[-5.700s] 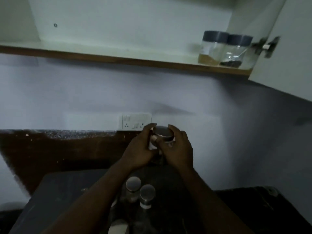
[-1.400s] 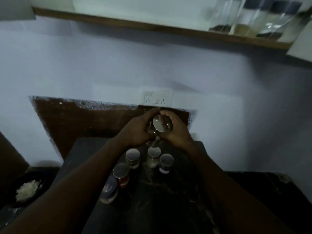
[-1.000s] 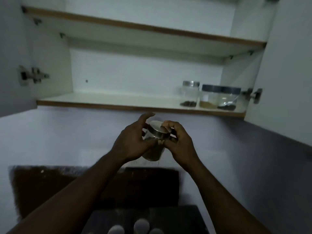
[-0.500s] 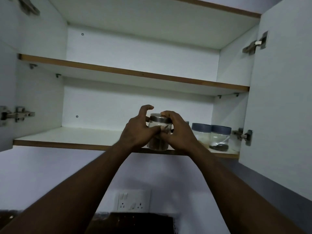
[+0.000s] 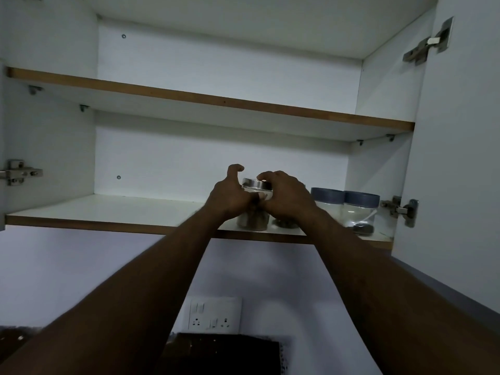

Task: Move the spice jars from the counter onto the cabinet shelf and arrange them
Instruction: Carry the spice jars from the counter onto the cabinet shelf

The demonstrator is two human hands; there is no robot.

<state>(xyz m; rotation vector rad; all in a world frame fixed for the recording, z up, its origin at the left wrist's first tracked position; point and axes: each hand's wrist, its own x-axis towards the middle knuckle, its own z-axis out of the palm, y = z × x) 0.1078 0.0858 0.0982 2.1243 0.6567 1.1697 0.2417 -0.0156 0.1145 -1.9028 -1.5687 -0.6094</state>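
Observation:
A glass spice jar [image 5: 253,220] with a silver lid and dark contents stands near the front edge of the lower cabinet shelf [image 5: 108,212]. My left hand [image 5: 230,197] grips its left side, index finger lifted. My right hand [image 5: 286,201] curls over its lid and right side. Just behind my right hand another jar [image 5: 285,223] with dark contents is mostly hidden. Two blue-lidded jars [image 5: 327,201] [image 5: 361,212] stand further right on the same shelf.
The upper shelf [image 5: 211,100] carries nothing visible. The open cabinet door [image 5: 460,158] hangs at right with its hinges. A switch and socket plate [image 5: 213,315] is on the wall below. The counter and its jars are out of view.
Both hands have carried the jar up from the counter and it now sits on the lower shelf, left of the earlier jars. The view has tilted up to the cabinet.

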